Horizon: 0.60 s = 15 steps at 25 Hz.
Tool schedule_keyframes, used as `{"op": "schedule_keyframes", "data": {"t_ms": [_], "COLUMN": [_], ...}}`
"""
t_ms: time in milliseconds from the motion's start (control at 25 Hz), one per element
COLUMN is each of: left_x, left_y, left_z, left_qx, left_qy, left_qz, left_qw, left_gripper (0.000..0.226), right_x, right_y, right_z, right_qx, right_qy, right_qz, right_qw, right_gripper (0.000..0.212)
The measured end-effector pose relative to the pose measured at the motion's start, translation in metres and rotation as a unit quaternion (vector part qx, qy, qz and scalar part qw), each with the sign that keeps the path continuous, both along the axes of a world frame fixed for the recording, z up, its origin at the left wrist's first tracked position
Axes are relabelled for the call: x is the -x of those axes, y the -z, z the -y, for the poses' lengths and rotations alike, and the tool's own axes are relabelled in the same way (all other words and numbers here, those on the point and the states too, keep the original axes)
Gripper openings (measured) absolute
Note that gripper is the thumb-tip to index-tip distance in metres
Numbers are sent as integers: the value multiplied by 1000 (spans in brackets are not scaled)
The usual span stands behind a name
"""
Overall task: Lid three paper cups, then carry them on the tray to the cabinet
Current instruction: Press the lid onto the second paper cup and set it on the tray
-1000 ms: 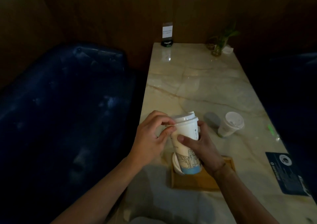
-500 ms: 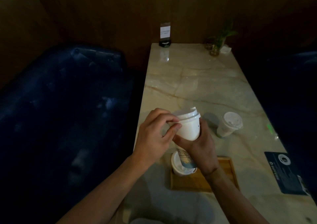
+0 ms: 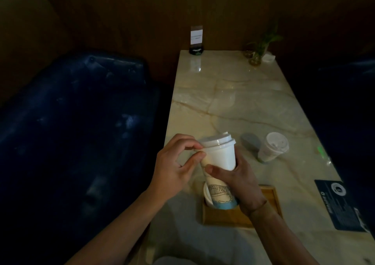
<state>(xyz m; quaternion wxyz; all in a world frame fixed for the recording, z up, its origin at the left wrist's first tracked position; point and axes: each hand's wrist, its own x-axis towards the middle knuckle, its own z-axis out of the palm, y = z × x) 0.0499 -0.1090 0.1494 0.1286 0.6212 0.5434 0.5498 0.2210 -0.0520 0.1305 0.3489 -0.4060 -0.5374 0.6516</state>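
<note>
— Right hand (image 3: 241, 181)?
— Wrapped round the tall white paper cup with the blue base (image 3: 220, 163), held over the shallow wooden tray (image 3: 269, 204). Left hand (image 3: 174, 171) pinches the rim of its white plastic lid (image 3: 216, 141).
— Other cups?
— A lidded white cup (image 3: 273, 147) stands on the pale marble table (image 3: 233, 94), well apart to the right. Another white rim (image 3: 207, 196) shows on the tray behind the held cup.
— Room?
— Bare marble beyond. The tray lies near the table's left edge, a dark card (image 3: 343, 204) by the right edge.

A café booth: marble table (image 3: 233, 102), blue bench (image 3: 71, 122), sign stand (image 3: 196, 39)
</note>
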Motion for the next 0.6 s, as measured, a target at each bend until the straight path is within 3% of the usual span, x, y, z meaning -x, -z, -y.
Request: {"op": "schedule_keyframes", "data": {"t_ms": [200, 480, 600], "left_x": [3, -6, -10], "left_y": [2, -11, -20], "left_z": [-3, -16, -19], "left_qx": [2, 35, 24], "left_qy": [-22, -62, -64], "left_qz": [-30, -99, -102], "left_qw": [999, 993, 992], "left_gripper": [13, 14, 15], "right_x": [6, 21, 19], "right_y": [4, -5, -11], "right_z": [-7, -11, -13], "right_qx": [30, -118, -143], "right_qy": [-17, 58, 84], "right_qz": [3, 154, 166], "right_qw": [999, 979, 972], "right_gripper": [84, 81, 73]}}
